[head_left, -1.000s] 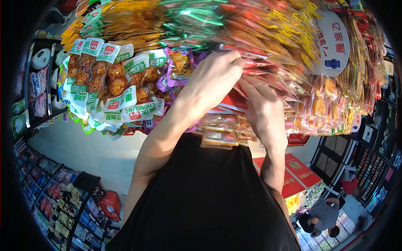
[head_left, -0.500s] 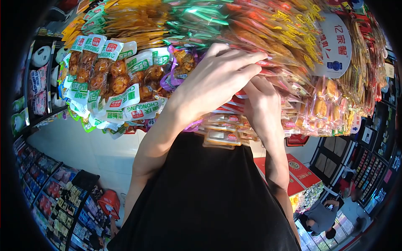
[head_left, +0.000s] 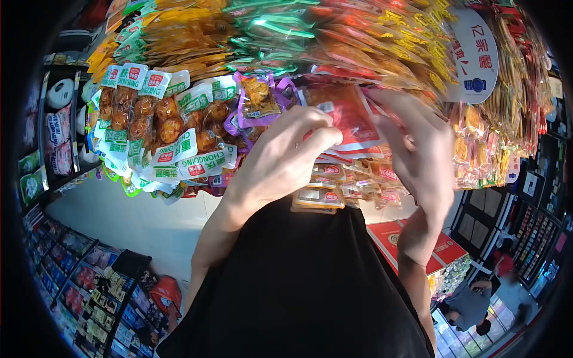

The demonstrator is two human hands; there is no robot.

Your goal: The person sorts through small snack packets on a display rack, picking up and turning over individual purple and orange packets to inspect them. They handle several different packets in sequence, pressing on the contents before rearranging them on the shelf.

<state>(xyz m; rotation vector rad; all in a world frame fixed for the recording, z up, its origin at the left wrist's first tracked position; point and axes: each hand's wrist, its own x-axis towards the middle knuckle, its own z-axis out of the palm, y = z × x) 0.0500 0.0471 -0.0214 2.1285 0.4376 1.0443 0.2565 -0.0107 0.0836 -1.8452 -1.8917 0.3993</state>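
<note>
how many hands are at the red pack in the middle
2, both by the red pack: left hand at its lower left, right hand, blurred, at its right. No others show there.

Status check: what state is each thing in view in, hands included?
Left hand: fingers curled at the red packet, grip unclear
Right hand: blurred, at the packet's right side, grip unclear
Red packet: lying between the hands, seal unclear
White-and-green bags: filled, overlapping
Purple packet: filled
Green packets: packed close together
White sign: printed side showing
</note>
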